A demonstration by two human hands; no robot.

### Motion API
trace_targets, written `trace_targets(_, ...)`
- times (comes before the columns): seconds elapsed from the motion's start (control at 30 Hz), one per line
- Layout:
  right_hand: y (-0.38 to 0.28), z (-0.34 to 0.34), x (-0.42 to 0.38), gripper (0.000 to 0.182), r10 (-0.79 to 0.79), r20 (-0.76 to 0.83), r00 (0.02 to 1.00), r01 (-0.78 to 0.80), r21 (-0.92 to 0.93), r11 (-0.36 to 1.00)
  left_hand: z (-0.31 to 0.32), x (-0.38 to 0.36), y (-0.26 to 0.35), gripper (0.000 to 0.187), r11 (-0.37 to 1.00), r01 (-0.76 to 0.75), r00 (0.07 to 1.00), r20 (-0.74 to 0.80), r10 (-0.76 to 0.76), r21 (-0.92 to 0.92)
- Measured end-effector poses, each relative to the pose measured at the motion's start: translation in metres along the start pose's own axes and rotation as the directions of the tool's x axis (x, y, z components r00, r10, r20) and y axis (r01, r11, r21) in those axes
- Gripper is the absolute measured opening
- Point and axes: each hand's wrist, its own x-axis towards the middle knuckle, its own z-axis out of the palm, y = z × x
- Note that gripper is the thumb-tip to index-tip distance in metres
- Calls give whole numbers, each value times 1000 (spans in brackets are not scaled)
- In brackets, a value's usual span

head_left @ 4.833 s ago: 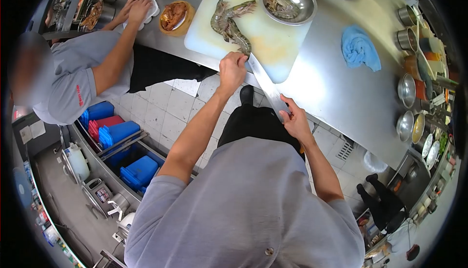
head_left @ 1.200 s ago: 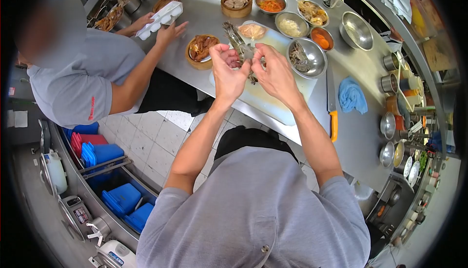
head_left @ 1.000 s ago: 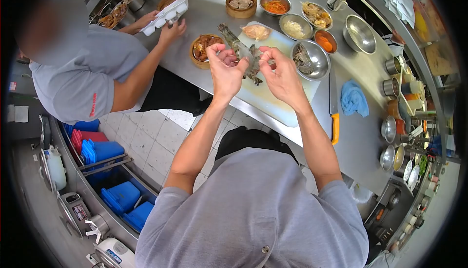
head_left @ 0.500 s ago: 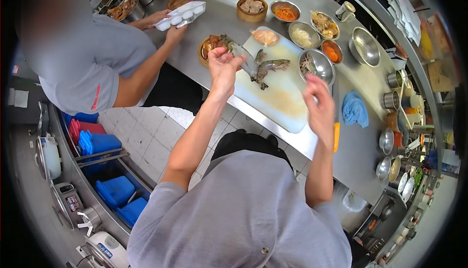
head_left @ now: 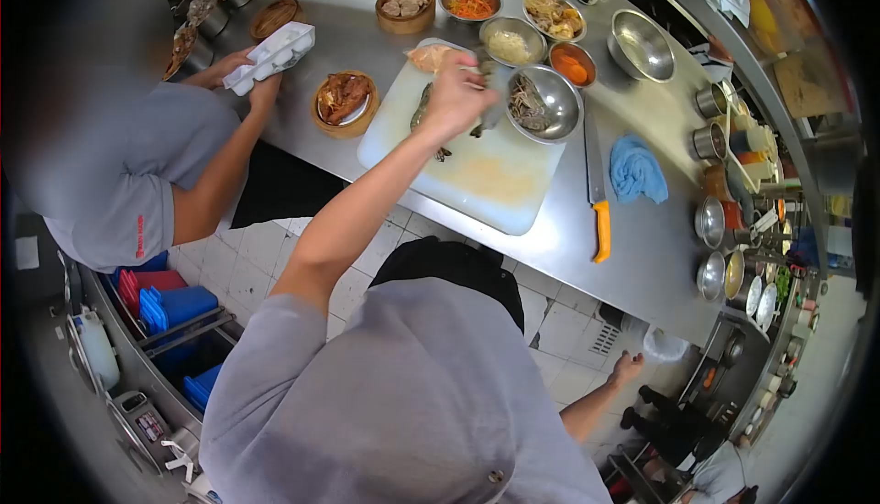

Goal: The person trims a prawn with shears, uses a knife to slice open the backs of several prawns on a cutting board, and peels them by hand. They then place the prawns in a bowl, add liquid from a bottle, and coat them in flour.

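Note:
Over the white cutting board, my left hand is closed on a grey shrimp, blurred and partly hidden by the fingers. More shrimp lies on the board behind my wrist, mostly covered. Pale pinkish meat rests at the board's far left corner. Just right of the hand, a steel bowl holds shrimp scraps. My right hand is low at the right, off the table, with fingers apart and nothing visible in it. A whitish plastic bag is close beyond it.
A knife with a yellow handle lies right of the board, beside a blue cloth. Bowls of shredded carrot and other ingredients stand behind. A bamboo steamer sits left. A co-worker at left holds a white tray.
My left hand has moved right across the board toward the scrap bowl. My right hand has dropped from beside the board to below the table edge. The view has shifted right.

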Motion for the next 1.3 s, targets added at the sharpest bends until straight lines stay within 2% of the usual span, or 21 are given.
trace_targets(0.03,-34,4,2,42,-53,17,998,52,48,997,13,8,9,62,990,-25,999,26,22,142)
trace_targets(0.1,-139,4,-10,37,-159,51,986,150,150,977,46,31,7,57,964,-115,993,33,111,238)
trace_targets(0.17,-206,39,15,31,-304,42,952,287,222,932,74,47,-1,57,919,-120,993,53,108,377)
trace_targets(0.23,-280,80,31,30,-530,-58,846,524,274,807,101,60,-18,54,859,-108,994,61,89,500)
trace_targets(0.3,-345,123,53,34,-646,-11,763,623,276,732,116,68,-44,48,784,-71,997,60,43,617)
trace_targets(0.4,-417,194,64,39,-720,51,693,657,368,658,117,46,-63,45,787,-178,983,67,172,590)
trace_targets(0.47,-413,252,88,39,-930,1,368,921,140,364,98,16,-55,41,766,-287,945,38,326,575)
trace_targets(0.5,-414,256,80,38,-901,86,425,896,103,432,82,0,-53,38,748,-344,917,30,399,567)
trace_targets(0.57,-429,252,63,36,-812,234,534,833,18,553,38,-19,-74,33,767,-276,923,-62,379,579)
trace_targets(0.63,-436,249,57,36,-803,269,532,820,72,567,-14,-29,-97,32,820,-82,958,-182,223,567)
trace_targets(0.73,-433,253,69,33,-832,300,468,835,158,527,-45,-39,-97,33,766,125,979,-201,5,631)
trace_targets(0.77,-430,254,77,31,-849,301,435,845,189,500,-40,-37,-103,34,741,54,984,-163,76,669)
trace_targets(0.83,-435,233,67,34,-846,253,469,797,291,529,-31,-27,-114,35,668,-90,970,-86,226,738)
trace_targets(0.87,-444,214,51,36,-843,223,489,770,345,537,-26,-21,-117,38,613,-81,975,-65,212,786)
trace_targets(0.93,-445,161,2,45,-796,340,502,733,322,600,-19,-11,-114,38,559,1,989,-86,124,829)
trace_targets(1.0,-417,142,-33,49,-804,480,350,790,311,529,-15,-3,-114,37,543,77,994,-107,23,836)
trace_targets(1.1,-398,143,-68,54,-841,446,307,864,239,442,-25,4,-101,34,589,150,988,-103,-113,794)
trace_targets(1.17,-401,141,-66,53,-812,401,425,844,149,516,-35,4,-83,32,647,180,982,-94,-165,741)
trace_targets(1.2,-399,145,-63,53,-786,375,491,821,102,561,-38,1,-89,30,666,80,995,-96,-12,742)
trace_targets(1.27,-373,162,-36,53,-707,483,516,791,48,610,-30,-21,-75,29,613,-41,991,-47,128,789)
trace_targets(1.3,-371,161,-37,50,-709,477,520,764,112,636,-24,-35,-70,28,587,-101,981,-19,194,803)
